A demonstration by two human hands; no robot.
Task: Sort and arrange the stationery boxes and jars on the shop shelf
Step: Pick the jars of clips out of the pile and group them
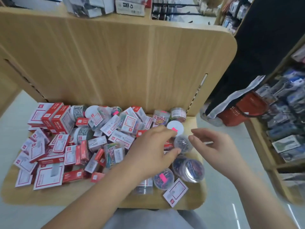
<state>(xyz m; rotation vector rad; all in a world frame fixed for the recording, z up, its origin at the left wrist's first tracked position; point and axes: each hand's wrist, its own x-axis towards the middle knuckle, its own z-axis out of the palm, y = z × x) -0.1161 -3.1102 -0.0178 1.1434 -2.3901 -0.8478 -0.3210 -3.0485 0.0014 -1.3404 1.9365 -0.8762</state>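
Sorting looks barely begun: boxes [57, 146] lie jumbled on the shelf [66, 195], jars [194, 169] cluster right, where the left hand [153, 151] and right hand [212, 146] hover loosely spread, empty, beside a small jar [184, 142].

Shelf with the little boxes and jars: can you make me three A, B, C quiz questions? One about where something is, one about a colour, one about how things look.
1. Where is the red basket?
A. On the floor right of the shelf
B. On the top shelf
C. In a hand

2. What colour is the sticker on the white jar lid?
A. Green
B. Pink
C. Blue

3. How do the red and white boxes lie?
A. In neat rows
B. In a jumbled heap
C. All on the floor

1 A: it stands low beside the shelf's right end.
2 B: the tag is bright pink.
3 B: they lie tipped and overlapping.
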